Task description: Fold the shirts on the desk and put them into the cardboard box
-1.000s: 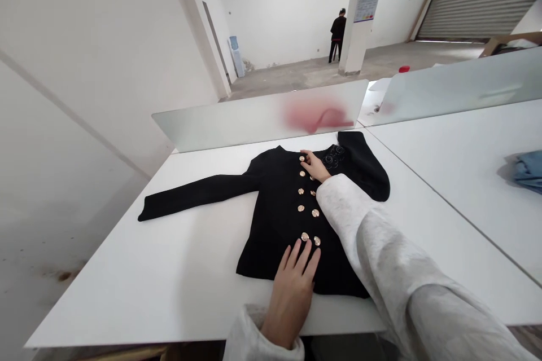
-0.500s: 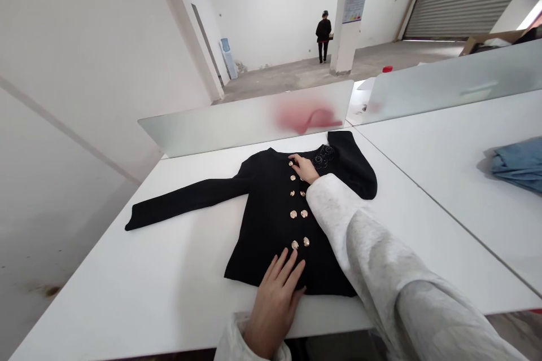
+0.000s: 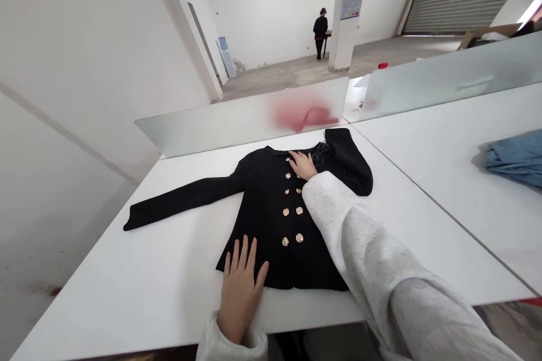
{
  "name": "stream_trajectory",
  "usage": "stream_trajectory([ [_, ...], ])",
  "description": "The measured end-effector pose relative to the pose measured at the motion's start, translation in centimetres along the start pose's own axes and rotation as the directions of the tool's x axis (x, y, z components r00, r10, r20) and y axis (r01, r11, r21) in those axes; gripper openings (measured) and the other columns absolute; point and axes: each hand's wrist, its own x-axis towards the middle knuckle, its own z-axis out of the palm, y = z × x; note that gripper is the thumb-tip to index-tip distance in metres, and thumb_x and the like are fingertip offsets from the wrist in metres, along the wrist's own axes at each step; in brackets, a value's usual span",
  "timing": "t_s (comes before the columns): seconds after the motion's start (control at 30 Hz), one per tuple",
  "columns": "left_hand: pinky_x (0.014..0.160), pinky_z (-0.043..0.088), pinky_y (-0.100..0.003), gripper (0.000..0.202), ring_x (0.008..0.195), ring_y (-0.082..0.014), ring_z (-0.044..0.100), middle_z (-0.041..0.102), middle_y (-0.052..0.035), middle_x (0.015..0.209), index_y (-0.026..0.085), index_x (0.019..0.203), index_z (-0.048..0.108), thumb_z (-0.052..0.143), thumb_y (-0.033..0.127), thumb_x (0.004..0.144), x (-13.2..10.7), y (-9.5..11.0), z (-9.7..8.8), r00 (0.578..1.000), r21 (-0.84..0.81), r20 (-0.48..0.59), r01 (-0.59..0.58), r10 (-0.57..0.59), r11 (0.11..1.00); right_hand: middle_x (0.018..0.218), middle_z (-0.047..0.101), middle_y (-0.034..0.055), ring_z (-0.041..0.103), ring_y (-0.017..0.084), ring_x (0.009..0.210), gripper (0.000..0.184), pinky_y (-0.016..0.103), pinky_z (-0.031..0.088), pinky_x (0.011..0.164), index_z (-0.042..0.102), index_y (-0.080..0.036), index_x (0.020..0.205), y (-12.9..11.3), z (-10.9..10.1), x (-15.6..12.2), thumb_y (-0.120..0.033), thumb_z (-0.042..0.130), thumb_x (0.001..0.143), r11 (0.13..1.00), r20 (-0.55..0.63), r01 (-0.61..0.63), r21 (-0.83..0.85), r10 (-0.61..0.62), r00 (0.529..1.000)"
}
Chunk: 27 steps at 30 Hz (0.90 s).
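A black long-sleeved jacket (image 3: 262,225) lies flat, front up, on a white table (image 3: 127,276), with two rows of gold buttons (image 3: 292,225) down its front. Its long sleeve (image 3: 182,200) stretches left, and the other sleeve (image 3: 351,163) bends up beside the embroidered collar (image 3: 322,153). My right hand (image 3: 302,165) rests flat on the upper front, next to the top buttons. My left hand (image 3: 240,287) lies with spread fingers on the table, its fingertips at the jacket's lower left edge. My right sleeve hides part of the jacket's right side.
A frosted glass partition (image 3: 241,117) stands along the table's far edge. A folded blue denim cloth (image 3: 516,158) lies on the adjoining table. Beyond, a person in black (image 3: 320,31) stands near a pillar (image 3: 347,17), and a water dispenser (image 3: 226,51) stands by the wall.
My left hand has slid left, from the jacket's lower front to its lower left edge. My right hand stays on the upper front. The far person has moved slightly left.
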Motion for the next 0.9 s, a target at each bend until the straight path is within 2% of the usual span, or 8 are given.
stream_trajectory([
  [0.2, 0.102, 0.040, -0.051, 0.056, 0.136, -0.0299, 0.032, 0.037, -0.0102, 0.147, 0.018, 0.143, 0.033, 0.038, 0.043, 0.094, -0.9, 0.6, 0.0, 0.998, 0.029, -0.056, -0.024, 0.026, 0.999, 0.111, 0.060, 0.0142, 0.050, 0.029, 0.105, 0.029, 0.043, 0.034, 0.094, 0.062, -0.017, 0.106, 0.1, -0.4, 0.0, -0.037, 0.049, 0.089, 1.000, -0.031, -0.006, -0.015, 0.006, 1.000],
  [0.4, 0.097, 0.047, -0.045, 0.052, 0.132, -0.0279, 0.039, 0.042, -0.0081, 0.143, 0.021, 0.140, 0.041, 0.039, 0.043, 0.093, -1.9, -0.1, -1.3, 0.996, -0.057, 0.023, -0.089, 0.090, 0.994, 0.096, 0.063, 0.0047, 0.053, 0.021, 0.094, 0.013, 0.036, 0.036, 0.089, 0.058, -0.022, 0.095, -0.3, -0.3, 0.3, -0.031, 0.057, 0.086, 0.996, 0.011, 0.085, 0.012, -0.085, 0.996],
  [0.5, 0.092, 0.049, -0.041, 0.046, 0.126, -0.0273, 0.048, 0.051, -0.0062, 0.136, 0.024, 0.131, 0.053, 0.041, 0.044, 0.091, 0.0, -1.5, -3.4, 0.975, -0.205, 0.186, -0.081, 0.120, 0.976, 0.095, 0.064, 0.0041, 0.054, 0.021, 0.090, 0.014, 0.035, 0.036, 0.086, 0.055, -0.022, 0.098, -0.4, -0.2, 0.6, -0.031, 0.054, 0.088, 0.996, 0.016, 0.080, 0.025, -0.081, 0.997],
  [0.63, 0.088, 0.048, -0.035, 0.043, 0.102, -0.0224, 0.064, 0.068, -0.0024, 0.114, 0.030, 0.123, 0.059, 0.036, 0.048, 0.091, 6.1, -5.1, -6.6, 0.900, -0.415, 0.421, 0.082, 0.111, 0.906, 0.097, 0.064, 0.0074, 0.054, 0.024, 0.093, 0.018, 0.038, 0.037, 0.084, 0.054, -0.021, 0.102, -0.4, 0.1, 0.9, -0.033, 0.050, 0.090, 0.999, 0.016, 0.042, 0.016, -0.042, 0.999],
  [0.7, 0.087, 0.047, -0.034, 0.046, 0.099, -0.0220, 0.063, 0.069, -0.0037, 0.110, 0.026, 0.121, 0.059, 0.031, 0.047, 0.092, 9.5, -7.9, -7.0, 0.932, -0.422, 0.361, 0.186, -0.023, 0.887, 0.099, 0.064, 0.0093, 0.053, 0.026, 0.096, 0.019, 0.040, 0.037, 0.085, 0.054, -0.019, 0.104, -0.3, 0.3, 0.8, -0.031, 0.050, 0.090, 0.999, 0.015, 0.032, 0.005, -0.032, 0.999],
  [0.77, 0.092, 0.044, -0.034, 0.045, 0.106, -0.0227, 0.059, 0.065, -0.0068, 0.117, 0.020, 0.122, 0.057, 0.031, 0.040, 0.091, 12.1, -10.9, -6.1, 0.962, -0.316, 0.169, 0.259, -0.215, 0.913, 0.103, 0.063, 0.0107, 0.053, 0.027, 0.098, 0.022, 0.041, 0.036, 0.087, 0.055, -0.019, 0.108, -0.4, 0.3, 0.6, -0.029, 0.049, 0.090, 0.999, 0.011, 0.043, -0.007, -0.043, 0.999],
  [0.83, 0.102, 0.036, -0.035, 0.046, 0.120, -0.0247, 0.049, 0.056, -0.0121, 0.130, 0.013, 0.126, 0.053, 0.031, 0.034, 0.091, 13.5, -13.6, -4.3, 0.951, -0.183, -0.013, 0.303, -0.310, 0.935, 0.113, 0.060, 0.0107, 0.051, 0.026, 0.103, 0.024, 0.041, 0.036, 0.090, 0.056, -0.022, 0.112, -0.4, 0.3, 0.4, -0.026, 0.048, 0.090, 0.997, 0.009, 0.079, -0.016, -0.079, 0.997],
  [0.9, 0.104, 0.033, -0.038, 0.048, 0.127, -0.0272, 0.042, 0.049, -0.0161, 0.137, 0.009, 0.128, 0.050, 0.030, 0.031, 0.091, 13.9, -15.6, -2.5, 0.936, -0.070, -0.048, 0.345, -0.349, 0.936, 0.124, 0.056, 0.0084, 0.049, 0.025, 0.110, 0.023, 0.041, 0.034, 0.092, 0.059, -0.025, 0.109, -0.4, 0.3, 0.2, -0.025, 0.047, 0.090, 0.993, 0.012, 0.116, -0.026, -0.116, 0.993],
])
